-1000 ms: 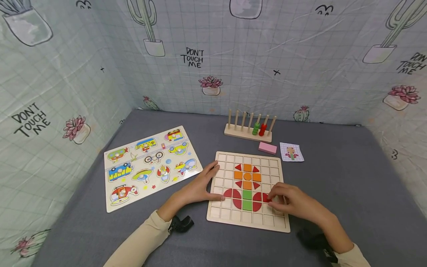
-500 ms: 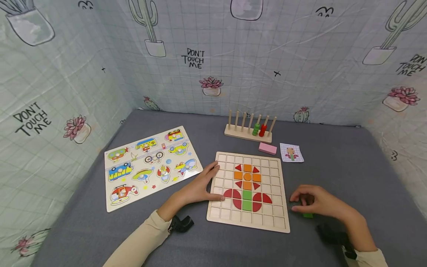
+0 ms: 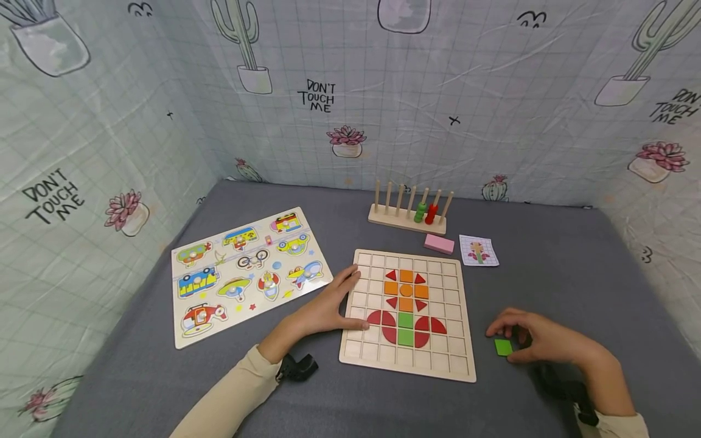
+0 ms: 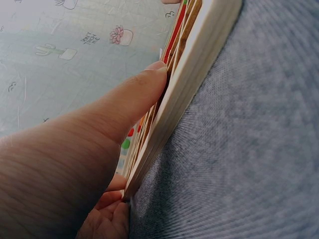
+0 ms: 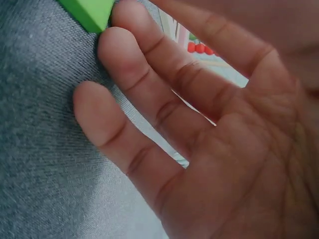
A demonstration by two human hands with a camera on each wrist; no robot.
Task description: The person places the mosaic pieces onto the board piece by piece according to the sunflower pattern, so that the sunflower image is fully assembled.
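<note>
My left hand (image 3: 323, 310) rests at the left side of a wooden grid board (image 3: 438, 363), thumb laid over its top and fingers along its edge. In the left wrist view the thumb (image 4: 142, 87) presses flat near the rim. Orange squares (image 3: 406, 276), an orange disc (image 3: 406, 290), red triangles (image 3: 420, 305), red quarter-round pieces (image 3: 438, 326) and green squares (image 3: 405, 336) form a pattern on the board. Right of it, a loose green square (image 3: 502, 347) lies on the grey cloth between my right hand's (image 3: 547, 339) thumb and bent fingers. Fingertips are right beside that square in the right wrist view.
A vehicle puzzle board (image 3: 230, 317) lies to the left. Behind the grid board stand a peg rack (image 3: 386, 218) with green and red beads, a pink block (image 3: 439, 244) and a pattern card (image 3: 479, 250). A printed curtain (image 3: 274, 134) encloses the table.
My right hand has let go of a red quarter-round piece on the board and moved right, down to the green square on the cloth. My left hand stays put.
</note>
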